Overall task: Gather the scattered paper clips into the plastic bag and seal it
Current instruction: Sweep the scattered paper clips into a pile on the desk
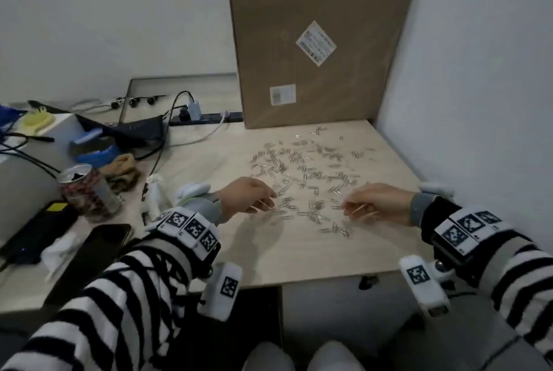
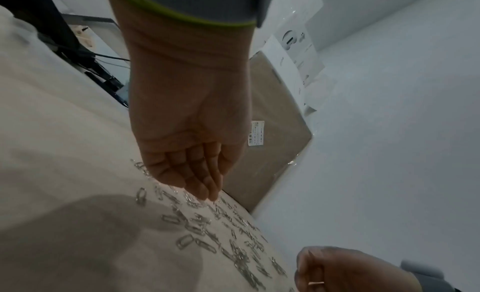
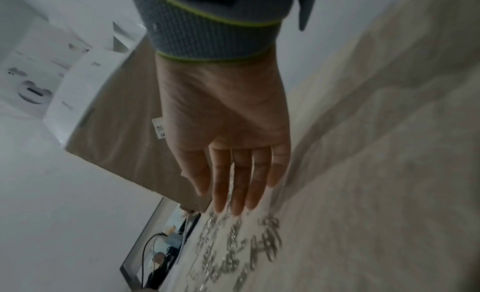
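Several silver paper clips (image 1: 305, 179) lie scattered across the pale wooden table (image 1: 299, 254). My left hand (image 1: 266, 200) hovers over the left near part of the spread with loosely bent fingers that hold nothing; in the left wrist view its fingertips (image 2: 207, 193) hang just above the clips (image 2: 207, 230). My right hand (image 1: 348, 209) is low over the right near part of the spread. Its fingers (image 3: 233, 204) are nearly straight just above the clips (image 3: 233, 245). A crumpled whitish clear thing (image 1: 154, 194) left of my left hand may be the plastic bag; I cannot tell.
A tall cardboard box (image 1: 314, 41) stands behind the clips and a white wall (image 1: 478, 101) bounds the table on the right. On the left are a drink can (image 1: 86, 191), a dark phone (image 1: 89, 257), cables and a power strip (image 1: 206, 117).
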A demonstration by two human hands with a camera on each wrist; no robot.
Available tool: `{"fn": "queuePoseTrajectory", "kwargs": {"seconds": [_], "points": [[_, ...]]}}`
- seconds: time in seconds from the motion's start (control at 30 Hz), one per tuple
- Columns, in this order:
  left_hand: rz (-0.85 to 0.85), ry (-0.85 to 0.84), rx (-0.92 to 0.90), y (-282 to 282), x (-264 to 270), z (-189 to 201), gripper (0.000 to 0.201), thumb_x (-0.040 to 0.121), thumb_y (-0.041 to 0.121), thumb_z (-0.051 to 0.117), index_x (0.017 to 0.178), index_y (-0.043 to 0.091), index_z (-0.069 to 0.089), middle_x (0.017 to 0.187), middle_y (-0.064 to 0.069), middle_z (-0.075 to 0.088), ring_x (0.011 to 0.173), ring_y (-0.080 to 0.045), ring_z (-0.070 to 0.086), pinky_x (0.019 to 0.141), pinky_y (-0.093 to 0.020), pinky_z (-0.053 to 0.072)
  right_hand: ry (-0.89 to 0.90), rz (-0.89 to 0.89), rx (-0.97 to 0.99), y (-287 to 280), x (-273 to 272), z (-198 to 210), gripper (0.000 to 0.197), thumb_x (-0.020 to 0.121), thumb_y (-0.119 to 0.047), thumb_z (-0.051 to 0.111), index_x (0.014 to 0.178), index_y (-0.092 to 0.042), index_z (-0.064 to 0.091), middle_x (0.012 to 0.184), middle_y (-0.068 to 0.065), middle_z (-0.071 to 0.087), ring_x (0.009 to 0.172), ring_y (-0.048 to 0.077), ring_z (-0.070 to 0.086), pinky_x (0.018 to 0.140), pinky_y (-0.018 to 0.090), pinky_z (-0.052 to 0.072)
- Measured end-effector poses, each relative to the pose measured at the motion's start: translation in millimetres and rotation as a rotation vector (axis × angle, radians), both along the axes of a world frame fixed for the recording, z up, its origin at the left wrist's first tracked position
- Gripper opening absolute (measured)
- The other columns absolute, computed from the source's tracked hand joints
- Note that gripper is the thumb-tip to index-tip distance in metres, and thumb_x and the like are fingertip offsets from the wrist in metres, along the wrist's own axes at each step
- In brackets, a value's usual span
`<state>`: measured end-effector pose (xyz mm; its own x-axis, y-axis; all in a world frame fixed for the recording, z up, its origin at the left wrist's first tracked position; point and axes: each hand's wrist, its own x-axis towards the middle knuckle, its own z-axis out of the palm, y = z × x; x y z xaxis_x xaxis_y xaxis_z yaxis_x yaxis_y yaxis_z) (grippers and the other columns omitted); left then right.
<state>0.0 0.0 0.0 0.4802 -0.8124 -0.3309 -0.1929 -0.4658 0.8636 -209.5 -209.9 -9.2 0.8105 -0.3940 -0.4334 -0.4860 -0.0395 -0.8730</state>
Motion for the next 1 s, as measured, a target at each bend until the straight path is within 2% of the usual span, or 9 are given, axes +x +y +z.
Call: {"fn": "queuePoseTrajectory", "kwargs": {"seconds": [0.17, 0.3, 0.4, 0.5, 0.63, 0.73, 0.83, 0.9, 1.0], "points": [[-0.148, 0.095, 0.170, 19, -24, 5, 0.019, 0.094, 0.019, 0.050, 0.093, 0.011, 0.067, 0.082, -0.003, 0.071, 0.068, -0.011, 0.065, 0.057, -0.016, 0.047, 0.092, 0.162, 0.018, 28, -19, -1, 0.023, 0.095, -0.022, 0.051, 0.086, -0.012, 0.070, 0.084, 0.005, 0.072, 0.075, 0.014, 0.067, 0.063, 0.025, 0.046], [-0.289, 0.164, 0.390, 16, -37, -5, 0.021, 0.093, 0.023, 0.050, 0.101, 0.011, 0.065, 0.087, -0.003, 0.071, 0.067, -0.011, 0.068, 0.061, -0.020, 0.050, 0.244, 0.314, -0.014, 43, -9, -4, 0.021, 0.095, -0.025, 0.050, 0.093, -0.014, 0.067, 0.087, 0.003, 0.072, 0.074, 0.012, 0.069, 0.061, 0.021, 0.051], [-0.270, 0.163, 0.443, 2, -40, -17, 0.017, 0.092, 0.025, 0.052, 0.097, 0.014, 0.063, 0.079, -0.002, 0.070, 0.062, -0.010, 0.066, 0.060, -0.020, 0.050, 0.257, 0.307, -0.047, 46, 9, -13, 0.019, 0.095, -0.024, 0.050, 0.094, -0.015, 0.066, 0.083, 0.002, 0.071, 0.069, 0.011, 0.068, 0.060, 0.019, 0.051], [-0.246, 0.178, 0.404, -16, -37, -19, 0.015, 0.094, 0.023, 0.050, 0.093, 0.013, 0.061, 0.071, -0.001, 0.069, 0.056, -0.008, 0.065, 0.053, -0.017, 0.049, 0.185, 0.241, -0.004, 39, 32, -19, 0.017, 0.096, -0.022, 0.048, 0.098, -0.013, 0.063, 0.083, 0.003, 0.069, 0.067, 0.008, 0.066, 0.059, 0.018, 0.050], [-0.115, 0.033, 0.186, -56, -15, -25, 0.018, 0.092, 0.016, 0.053, 0.099, 0.003, 0.064, 0.075, -0.005, 0.065, 0.059, -0.012, 0.059, 0.047, -0.017, 0.046, 0.068, 0.135, -0.008, 20, 73, -24, 0.013, 0.095, -0.012, 0.050, 0.096, -0.012, 0.063, 0.083, 0.003, 0.065, 0.071, 0.010, 0.061, 0.059, 0.015, 0.050], [0.041, -0.119, 0.043, -78, 3, -31, 0.022, 0.089, 0.013, 0.052, 0.098, 0.000, 0.067, 0.075, -0.008, 0.064, 0.062, -0.016, 0.057, 0.062, -0.023, 0.050, -0.017, 0.052, -0.058, 4, 96, -23, 0.020, 0.092, -0.004, 0.050, 0.090, -0.018, 0.064, 0.092, 0.001, 0.064, 0.081, 0.009, 0.058, 0.062, 0.014, 0.046], [0.128, -0.020, -0.080, -80, 16, -22, 0.017, 0.092, 0.007, 0.048, 0.100, 0.007, 0.063, 0.080, -0.005, 0.065, 0.063, -0.011, 0.062, 0.064, -0.022, 0.052, -0.085, -0.063, -0.122, -15, 98, -15, 0.022, 0.093, -0.006, 0.050, 0.088, -0.020, 0.066, 0.106, 0.006, 0.066, 0.098, 0.016, 0.060, 0.069, 0.021, 0.044], [0.108, 0.020, -0.105, -72, 29, -9, 0.018, 0.094, 0.009, 0.047, 0.103, 0.007, 0.063, 0.085, -0.004, 0.066, 0.070, -0.012, 0.062, 0.063, -0.022, 0.051, -0.133, -0.129, -0.104, -28, 88, -1, 0.019, 0.094, -0.008, 0.049, 0.092, -0.017, 0.066, 0.101, 0.006, 0.068, 0.092, 0.017, 0.063, 0.072, 0.023, 0.046], [0.023, -0.026, 0.009, -50, 50, 8, 0.023, 0.096, 0.018, 0.048, 0.105, 0.006, 0.065, 0.088, -0.003, 0.068, 0.077, -0.015, 0.062, 0.065, -0.022, 0.048, -0.071, -0.091, -0.127, -47, 62, 22, 0.017, 0.096, -0.017, 0.049, 0.095, -0.014, 0.065, 0.090, 0.000, 0.068, 0.079, 0.012, 0.063, 0.065, 0.022, 0.043]]}}
